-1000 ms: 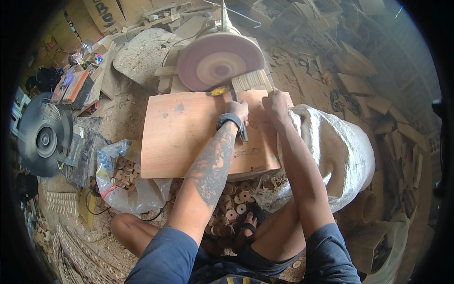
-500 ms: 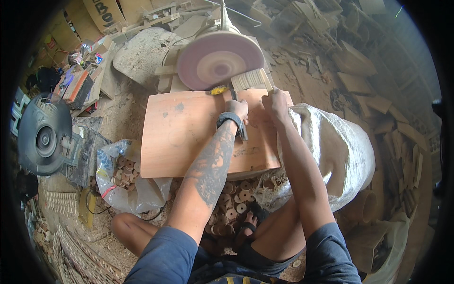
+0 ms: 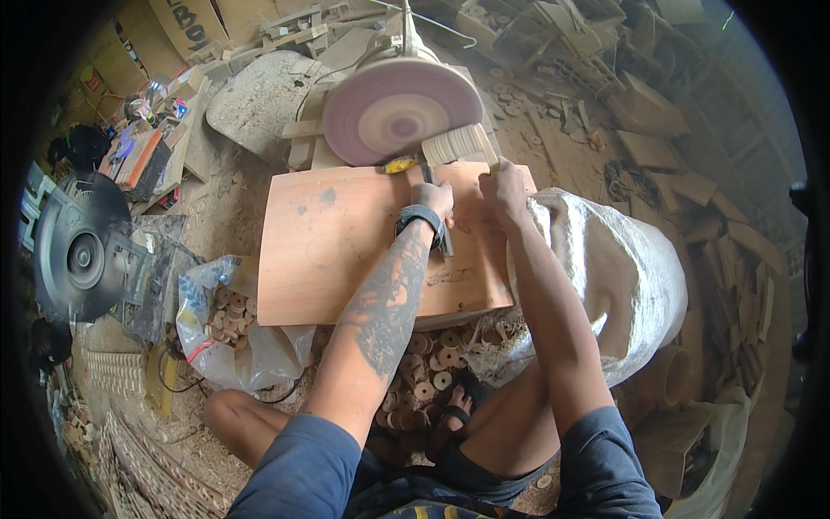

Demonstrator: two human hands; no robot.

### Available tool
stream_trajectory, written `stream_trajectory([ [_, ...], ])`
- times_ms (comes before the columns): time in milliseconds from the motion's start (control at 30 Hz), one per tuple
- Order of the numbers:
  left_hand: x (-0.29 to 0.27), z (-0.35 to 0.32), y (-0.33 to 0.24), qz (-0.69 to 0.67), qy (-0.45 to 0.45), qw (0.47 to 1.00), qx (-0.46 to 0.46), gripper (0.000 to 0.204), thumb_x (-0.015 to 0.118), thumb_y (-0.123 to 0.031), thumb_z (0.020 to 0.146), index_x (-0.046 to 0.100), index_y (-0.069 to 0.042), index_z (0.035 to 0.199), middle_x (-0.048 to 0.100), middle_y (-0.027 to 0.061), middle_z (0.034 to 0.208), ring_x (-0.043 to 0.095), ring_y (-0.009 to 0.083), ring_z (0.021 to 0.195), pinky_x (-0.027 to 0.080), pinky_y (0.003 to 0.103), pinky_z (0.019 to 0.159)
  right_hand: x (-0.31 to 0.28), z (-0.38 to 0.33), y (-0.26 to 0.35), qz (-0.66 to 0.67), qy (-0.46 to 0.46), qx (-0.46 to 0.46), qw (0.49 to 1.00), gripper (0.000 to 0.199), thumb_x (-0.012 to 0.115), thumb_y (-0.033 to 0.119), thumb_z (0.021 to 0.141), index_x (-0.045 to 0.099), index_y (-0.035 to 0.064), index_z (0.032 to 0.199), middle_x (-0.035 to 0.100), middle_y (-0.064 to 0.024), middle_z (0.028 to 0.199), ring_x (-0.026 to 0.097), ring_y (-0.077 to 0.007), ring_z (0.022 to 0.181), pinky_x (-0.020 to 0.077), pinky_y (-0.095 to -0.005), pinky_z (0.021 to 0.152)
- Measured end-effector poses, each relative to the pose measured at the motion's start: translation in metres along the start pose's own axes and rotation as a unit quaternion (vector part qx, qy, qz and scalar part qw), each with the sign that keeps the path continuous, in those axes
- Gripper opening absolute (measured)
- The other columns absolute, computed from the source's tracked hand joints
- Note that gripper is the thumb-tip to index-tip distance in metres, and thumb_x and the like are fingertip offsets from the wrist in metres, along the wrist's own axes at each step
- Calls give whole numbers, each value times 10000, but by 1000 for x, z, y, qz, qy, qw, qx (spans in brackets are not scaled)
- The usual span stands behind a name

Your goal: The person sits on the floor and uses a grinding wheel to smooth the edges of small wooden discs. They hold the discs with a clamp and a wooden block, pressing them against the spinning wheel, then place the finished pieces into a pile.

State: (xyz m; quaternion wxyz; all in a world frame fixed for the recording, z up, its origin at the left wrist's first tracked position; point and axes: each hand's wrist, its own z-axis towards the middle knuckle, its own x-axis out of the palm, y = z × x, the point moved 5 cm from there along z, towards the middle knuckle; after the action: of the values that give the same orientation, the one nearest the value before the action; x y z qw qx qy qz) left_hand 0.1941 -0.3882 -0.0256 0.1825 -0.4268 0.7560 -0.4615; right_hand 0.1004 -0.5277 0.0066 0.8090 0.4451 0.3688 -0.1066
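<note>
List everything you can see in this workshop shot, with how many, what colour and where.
Sanding disc: one, pinkish purple, top centre, past the board.
Wooden board: one, light orange-brown, flat in the middle under both hands.
Bundle of wooden strips: one, pale, against the disc's lower right edge.
White sack: one, right of the board.
Clear bag of wooden rings: one, below the board's left corner.
Loose wooden rings: many, tan, on the floor under the board's near edge.
Circular saw: one, dark grey, far left.
Wood offcuts: many, brown, upper right.
Left hand: one, on the board near the disc.
Right hand: one, at the strips.
</note>
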Motion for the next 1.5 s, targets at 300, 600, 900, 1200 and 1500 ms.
stream_trajectory([
  [300, 1, 2, 0, 0, 1, 1000, 0, 211, 558, -190, 962, 500, 7, 914, 418, 40, 601, 414, 168, 400, 354, 357, 353, -3, -2, 3, -2, 9, -11, 1000, 218, 604, 121, 749, 645, -22, 908, 658, -279, 823, 654, -434, 844, 504, -475, 758],
  [600, 0, 1, 0, 5, -7, 1000, -4, 237, 562, -208, 964, 502, 15, 913, 426, 52, 607, 419, 170, 406, 359, 355, 348, -4, -3, 7, 16, 7, 12, 1000, 201, 609, 124, 741, 635, -18, 881, 658, -272, 804, 658, -427, 836, 504, -470, 739],
  [900, 1, 2, 1, -1, -6, 1000, -7, 228, 557, -202, 966, 493, 14, 928, 412, 46, 603, 419, 171, 405, 353, 355, 347, -2, -1, 3, 4, 9, -14, 1000, 206, 608, 122, 740, 636, -26, 882, 660, -273, 815, 660, -424, 838, 501, -476, 742],
  [1200, 1, 5, 2, 2, 4, 1000, -8, 195, 550, -198, 968, 510, -9, 938, 408, 31, 605, 408, 160, 411, 356, 346, 362, -1, 0, 3, 11, 4, -9, 1000, 206, 604, 124, 743, 639, -11, 894, 657, -273, 812, 655, -429, 840, 499, -477, 744],
  [1500, 0, 1, 0, 1, -3, 1000, -7, 212, 555, -197, 968, 507, 8, 946, 418, 38, 612, 411, 164, 413, 350, 344, 359, 1, 1, 0, 3, 13, -9, 1000, 213, 607, 128, 745, 631, -13, 903, 652, -273, 810, 652, -421, 832, 494, -468, 737],
])
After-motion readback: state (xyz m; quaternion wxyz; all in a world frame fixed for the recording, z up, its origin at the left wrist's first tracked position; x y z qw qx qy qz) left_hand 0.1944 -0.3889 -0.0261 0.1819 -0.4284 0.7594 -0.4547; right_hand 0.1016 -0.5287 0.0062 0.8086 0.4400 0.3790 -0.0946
